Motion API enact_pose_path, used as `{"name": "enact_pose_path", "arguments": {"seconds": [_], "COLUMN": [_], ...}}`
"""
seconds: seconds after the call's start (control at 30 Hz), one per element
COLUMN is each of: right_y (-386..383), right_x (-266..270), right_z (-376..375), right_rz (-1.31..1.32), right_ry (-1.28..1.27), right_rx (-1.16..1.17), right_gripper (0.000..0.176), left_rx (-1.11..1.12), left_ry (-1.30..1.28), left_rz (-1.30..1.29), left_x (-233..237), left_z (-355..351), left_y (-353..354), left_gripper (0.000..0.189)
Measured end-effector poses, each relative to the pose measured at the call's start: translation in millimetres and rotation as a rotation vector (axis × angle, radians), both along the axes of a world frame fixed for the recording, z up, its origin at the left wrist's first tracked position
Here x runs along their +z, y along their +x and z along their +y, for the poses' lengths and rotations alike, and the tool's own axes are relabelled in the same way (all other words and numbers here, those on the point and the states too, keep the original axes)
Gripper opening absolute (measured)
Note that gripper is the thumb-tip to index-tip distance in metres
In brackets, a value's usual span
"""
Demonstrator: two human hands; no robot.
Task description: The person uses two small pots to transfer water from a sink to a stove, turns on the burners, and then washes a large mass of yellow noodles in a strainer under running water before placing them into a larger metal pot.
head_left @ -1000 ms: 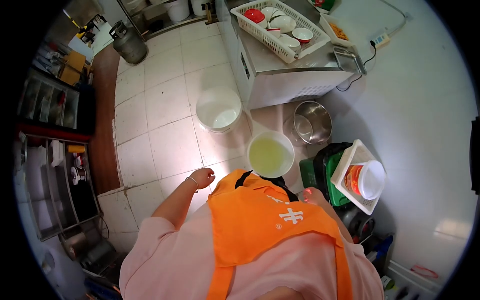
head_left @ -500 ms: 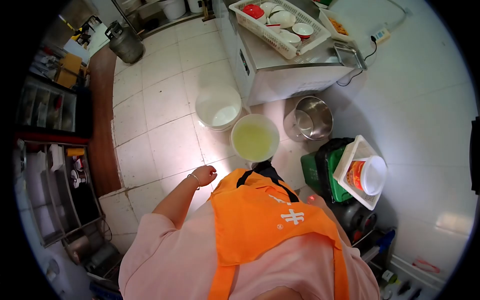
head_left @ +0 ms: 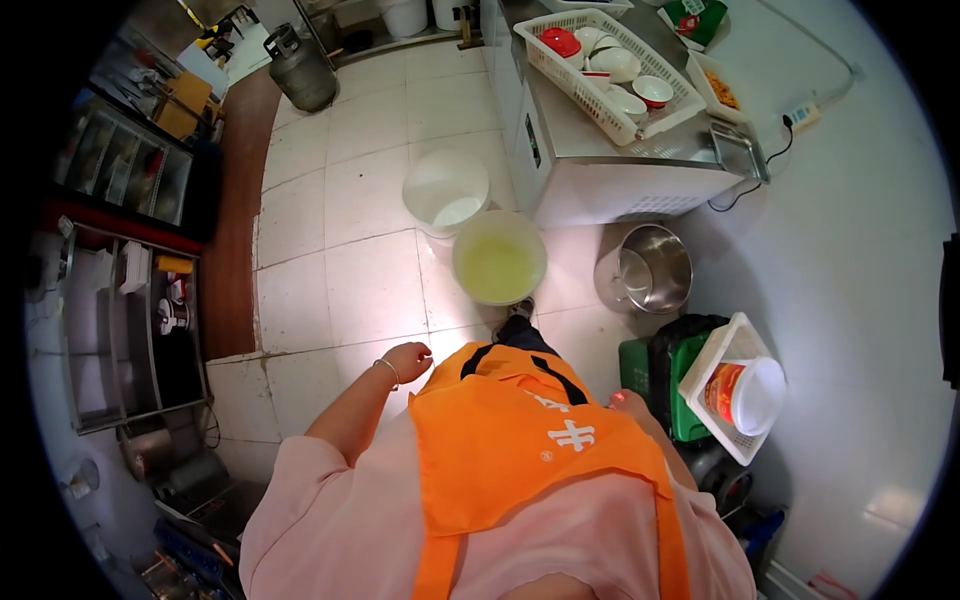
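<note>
My left hand [head_left: 408, 358] hangs beside the orange apron [head_left: 540, 440], fingers loosely curled and slightly apart, with nothing seen in it. My right hand [head_left: 629, 403] shows only partly at the apron's right edge, near a green bin [head_left: 636, 372]; most of its fingers are hidden. On the floor ahead stands a whitish bucket [head_left: 537, 238] with yellow-green liquid [head_left: 497, 268] inside. My shoe [head_left: 521, 309] is right at its near side, seemingly touching it. Just behind and left is a second white bucket [head_left: 418, 192], partly overlapped by the first.
A steel pot [head_left: 610, 279] stands right of the buckets. Behind it, a steel counter [head_left: 590, 147] bears a white basket [head_left: 570, 97] of bowls. A tub [head_left: 762, 395] in a tilted basket rests on the green bin. Shelving [head_left: 118, 330] lines the left; a gas cylinder [head_left: 303, 75] stands farther back.
The view has shifted. Against the floor tiles, the bucket of liquid has slid forward and left, and the white bucket seems farther away too. My shoe shows more. Both hands stay low at my sides.
</note>
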State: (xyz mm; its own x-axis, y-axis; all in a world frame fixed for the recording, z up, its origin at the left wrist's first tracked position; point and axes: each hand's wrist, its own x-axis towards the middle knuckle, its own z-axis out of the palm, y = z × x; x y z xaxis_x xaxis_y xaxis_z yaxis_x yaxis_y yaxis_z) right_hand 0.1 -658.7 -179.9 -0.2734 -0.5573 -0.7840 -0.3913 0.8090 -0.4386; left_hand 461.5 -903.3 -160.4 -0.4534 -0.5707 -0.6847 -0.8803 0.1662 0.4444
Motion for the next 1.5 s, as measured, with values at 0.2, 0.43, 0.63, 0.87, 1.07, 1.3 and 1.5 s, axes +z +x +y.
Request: {"name": "enact_pose_path", "arguments": {"seconds": [0.2,0.43,0.63,0.87,1.07,1.3,1.5], "right_y": [15,-11,-46,-100,-149,-196,-219], "right_x": [30,10,-51,-206,-189,-279,-343], "right_z": [-25,-7,-12,-53,-147,-198,-237], "right_rz": [0.043,0.025,0.038,0.162,0.116,0.023,-0.061], "right_ry": [0.045,0.040,0.118,-0.063,0.096,0.249,0.303], "right_rx": [0.033,-0.016,0.126,0.350,-0.134,-0.167,-0.350], "right_gripper": [0.024,0.026,0.027,0.028,0.032,0.034,0.064], "left_rx": [0.002,-0.064,-0.265,-0.588,-0.617,-0.483,-0.350], "left_ry": [-0.028,-0.193,-0.591,-0.703,-0.964,-0.795,-0.744], "left_rz": [0.017,0.153,0.253,0.127,-0.080,-0.076,0.003], "left_x": [6,7,64,69,0,-43,-41], "left_z": [-7,-44,-140,-271,-330,-342,-334], "left_y": [-7,-49,-169,-351,-460,-473,-483], "left_gripper": [0.035,0.034,0.023,0.035,0.080,0.082,0.080]}}
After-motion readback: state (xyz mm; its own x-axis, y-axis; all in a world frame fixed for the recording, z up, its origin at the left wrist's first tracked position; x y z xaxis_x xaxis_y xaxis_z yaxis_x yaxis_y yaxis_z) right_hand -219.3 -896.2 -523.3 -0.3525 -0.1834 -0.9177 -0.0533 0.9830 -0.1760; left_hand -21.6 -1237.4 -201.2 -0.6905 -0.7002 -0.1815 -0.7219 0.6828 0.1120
